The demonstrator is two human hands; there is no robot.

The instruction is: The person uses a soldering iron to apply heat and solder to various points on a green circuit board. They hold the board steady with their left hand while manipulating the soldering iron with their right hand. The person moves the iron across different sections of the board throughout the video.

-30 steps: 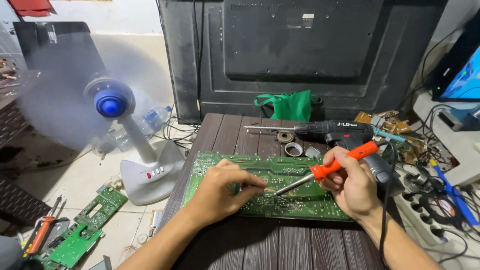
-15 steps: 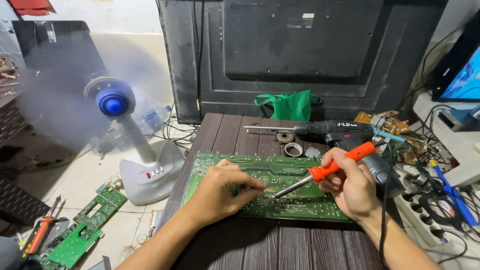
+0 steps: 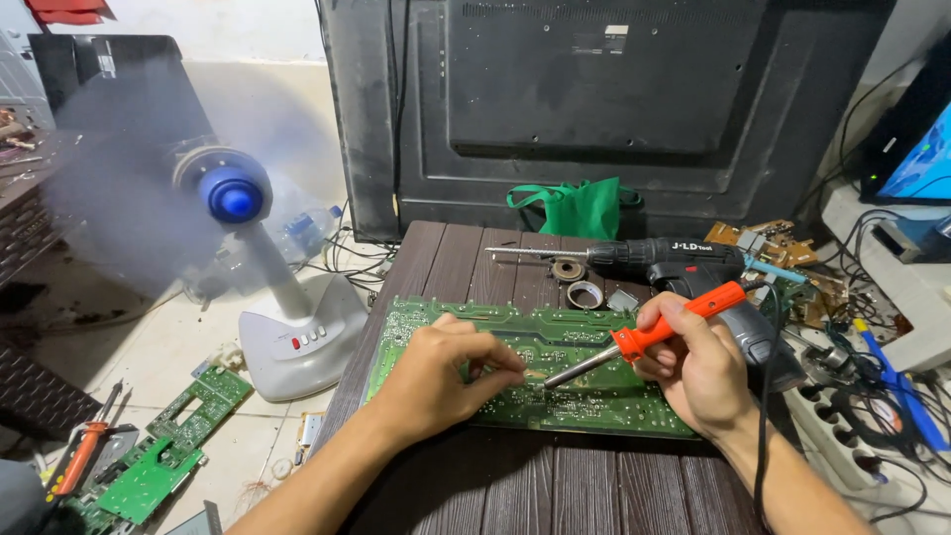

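Note:
A large green circuit board (image 3: pixel 575 342) lies flat on a dark wooden table (image 3: pixel 555 485). My right hand (image 3: pixel 698 372) grips an orange-handled soldering iron (image 3: pixel 659 332), its metal tip angled down-left onto the middle of the board. My left hand (image 3: pixel 446 376) rests on the board with fingers pinched together right beside the iron's tip; something thin may be between the fingers, but it is too small to tell. The iron's black cord runs down past my right wrist.
A black cordless drill (image 3: pixel 674 263) and small metal rings (image 3: pixel 582 293) lie behind the board. A spinning white desk fan (image 3: pixel 287 337) stands on the floor at left, near loose green boards (image 3: pixel 158 466). A television back (image 3: pixel 614 109), a green bag (image 3: pixel 578 206), and a power strip (image 3: pixel 842 426) with tangled cables surround the table.
The soldering iron's tip has stayed on the same spot of the board. Both hands hold nearly still, with only slight shifts.

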